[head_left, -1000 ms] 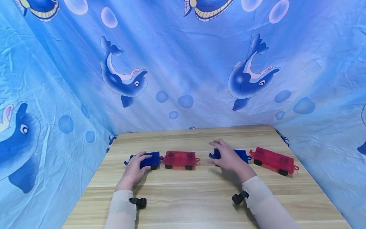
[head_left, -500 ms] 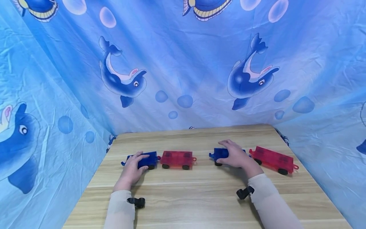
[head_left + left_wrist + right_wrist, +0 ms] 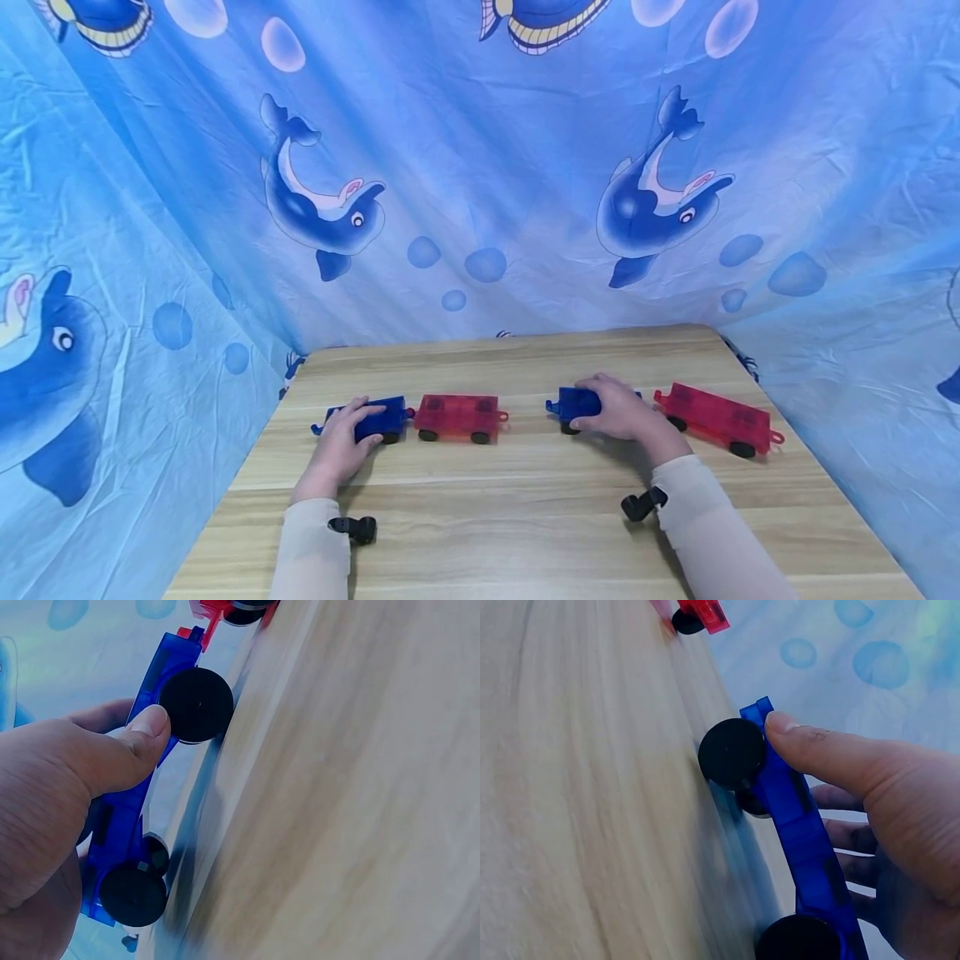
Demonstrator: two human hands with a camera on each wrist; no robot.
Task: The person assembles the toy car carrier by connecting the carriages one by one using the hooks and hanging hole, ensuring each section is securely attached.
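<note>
- Left blue car (image 3: 386, 417): on the left part of the wooden table (image 3: 487, 500), held in the left hand (image 3: 341, 446); it has slid further left over the last second.
- Left hand: it has travelled left with that car, its grip much the same, thumb on the near side just beside a black wheel (image 3: 196, 705), fingers over the far side.
- Left red car (image 3: 457, 414): untouched by either hand, it has followed to the left, its hook meeting the blue car's end.
- Right blue car (image 3: 576, 403): on the right half of the table, nearly where it was, perhaps a trace further left; its hooked end faces the left red car, and the gap between them has widened a little.
- Right hand (image 3: 618, 414): a second ago it reached over the hooked end with fingers spread; now it sits further right and lower, holding the car between thumb and fingers.
- Right red car (image 3: 716, 412): unmoved, slanting at the far right; whether it is hooked to the right blue car cannot be told, as the hand covers part of the joint.
</note>
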